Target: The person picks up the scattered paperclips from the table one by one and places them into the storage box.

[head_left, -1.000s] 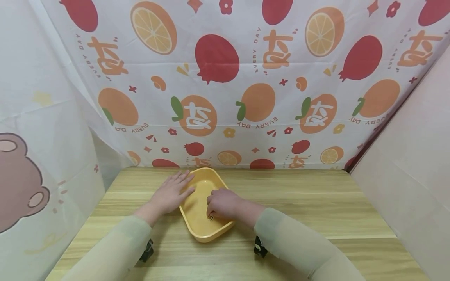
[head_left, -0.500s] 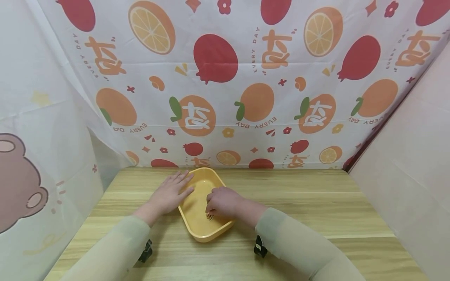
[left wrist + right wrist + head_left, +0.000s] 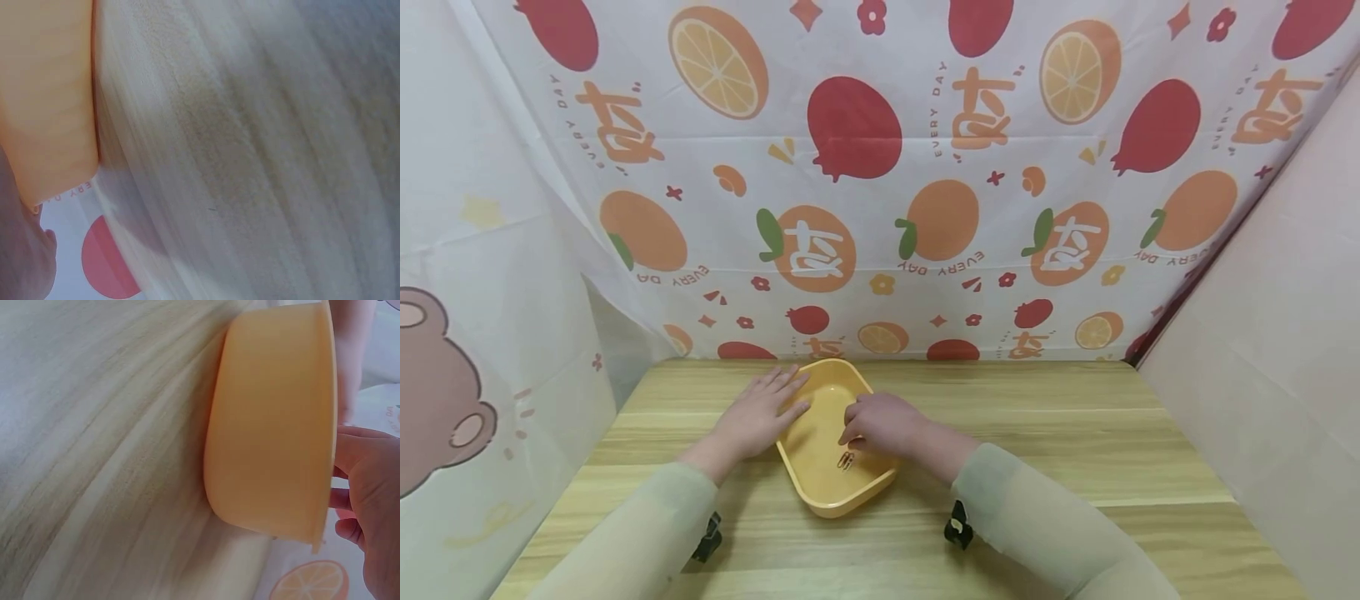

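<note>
Head view, clips (image 3: 846,460): small, thin pieces, apparently paper clips; exact count too small to tell. Location: inside the tray (image 3: 816,454), on its floor, toward the end nearest the person.
Clip handling: judged very light, springy and hard to break; thin and low-lying, so likely to slide on the smooth tray floor.
Clip hold point: one long side, or a raised end, between thumb and fingertip; pressing flat from above would probably skid the piece.
Tray body: yellow, smooth, round-cornered; judged to be light, fairly stiff plastic, prone to shift if unsupported. Best held at the rim.
Right hand (image 3: 887,423): over the right half of the tray, fingers bent downward just beside the clips. Grip: fingers curled; whether anything is pinched cannot be told.
Left hand (image 3: 758,418): on the tray's left rim. Grip: fingers spread and fairly straight, thumb apart over the tray's inside.
Surface (image 3: 1045,467): wood-grained, beneath the tray.
Fruit-print cloth (image 3: 880,192): hangs beyond the tray's far end.
</note>
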The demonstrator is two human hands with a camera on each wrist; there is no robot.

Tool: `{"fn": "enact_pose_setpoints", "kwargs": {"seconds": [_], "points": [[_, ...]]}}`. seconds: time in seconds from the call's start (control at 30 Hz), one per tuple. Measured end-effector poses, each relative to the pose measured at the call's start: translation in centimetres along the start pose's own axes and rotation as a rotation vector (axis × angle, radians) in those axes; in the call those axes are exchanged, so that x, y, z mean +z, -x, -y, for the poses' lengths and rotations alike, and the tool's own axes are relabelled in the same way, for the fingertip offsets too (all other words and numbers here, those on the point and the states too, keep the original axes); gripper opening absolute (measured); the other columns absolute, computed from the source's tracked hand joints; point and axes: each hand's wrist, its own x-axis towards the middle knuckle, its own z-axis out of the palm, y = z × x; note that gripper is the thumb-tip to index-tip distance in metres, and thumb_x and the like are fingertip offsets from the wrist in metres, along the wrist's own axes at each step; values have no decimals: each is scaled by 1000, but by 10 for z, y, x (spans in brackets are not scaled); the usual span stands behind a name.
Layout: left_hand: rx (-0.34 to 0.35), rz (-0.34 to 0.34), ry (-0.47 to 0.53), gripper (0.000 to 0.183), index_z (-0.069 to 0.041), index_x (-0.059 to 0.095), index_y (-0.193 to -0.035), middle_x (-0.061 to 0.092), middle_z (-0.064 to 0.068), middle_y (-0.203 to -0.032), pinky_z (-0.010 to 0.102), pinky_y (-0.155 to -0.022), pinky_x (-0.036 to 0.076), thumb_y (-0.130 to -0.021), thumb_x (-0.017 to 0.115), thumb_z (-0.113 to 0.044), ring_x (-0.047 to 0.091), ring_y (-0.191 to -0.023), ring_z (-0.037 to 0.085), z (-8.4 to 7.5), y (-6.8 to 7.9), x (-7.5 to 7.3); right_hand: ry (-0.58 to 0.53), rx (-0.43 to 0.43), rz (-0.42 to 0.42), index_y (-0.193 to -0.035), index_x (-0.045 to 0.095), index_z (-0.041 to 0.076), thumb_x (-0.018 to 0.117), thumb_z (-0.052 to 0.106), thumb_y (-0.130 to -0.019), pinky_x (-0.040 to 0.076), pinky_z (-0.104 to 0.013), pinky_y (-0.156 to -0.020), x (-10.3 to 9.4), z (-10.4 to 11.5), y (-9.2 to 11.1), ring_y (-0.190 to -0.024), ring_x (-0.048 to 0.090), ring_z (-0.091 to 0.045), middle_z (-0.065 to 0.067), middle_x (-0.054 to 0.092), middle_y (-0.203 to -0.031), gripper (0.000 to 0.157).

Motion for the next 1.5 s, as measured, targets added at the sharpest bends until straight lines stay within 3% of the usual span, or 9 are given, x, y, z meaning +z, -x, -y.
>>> {"fn": "enact_pose_setpoints", "kwargs": {"seconds": [0.23, 0.67, 1.17, 1.5], "points": [[-11, 17, 9, 61, -15, 36, -155, 25, 13, -162, 60, -119, 12, -104, 44, -47, 18, -147, 43, 1, -1, 2, -34, -8, -73, -106, 80, 28, 74, 26, -91, 48, -21, -78, -8, -5, 10, -91, 58, -8, 13, 68, -98, 16], [6, 24, -16, 60, -14, 35, -155, 25, 13, -162, 60, -119, 13, -104, 44, -45, 19, -147, 43, 2, -2, 0, -77, 73, -106, -107, 80, 25, 74, 26, -92, 49, -24, -81, -11, -16, 45, -90, 57, -9, 9, 67, -97, 17], [8, 28, -15, 62, -15, 34, -156, 25, 12, -162, 60, -119, 9, -104, 42, -49, 17, -148, 42, 3, -3, 3, -86, 122, -222, -103, 81, 24, 77, 24, -88, 51, -29, -79, 0, -27, 96, -87, 58, -13, 7, 69, -94, 15], [9, 11, -5, 62, -15, 35, -155, 26, 12, -162, 60, -119, 8, -103, 45, -47, 18, -148, 42, 4, -3, 4, -97, 190, -214, -102, 81, 21, 77, 23, -88, 52, -30, -77, 12, -31, 128, -85, 58, -13, 7, 69, -95, 15]]}}
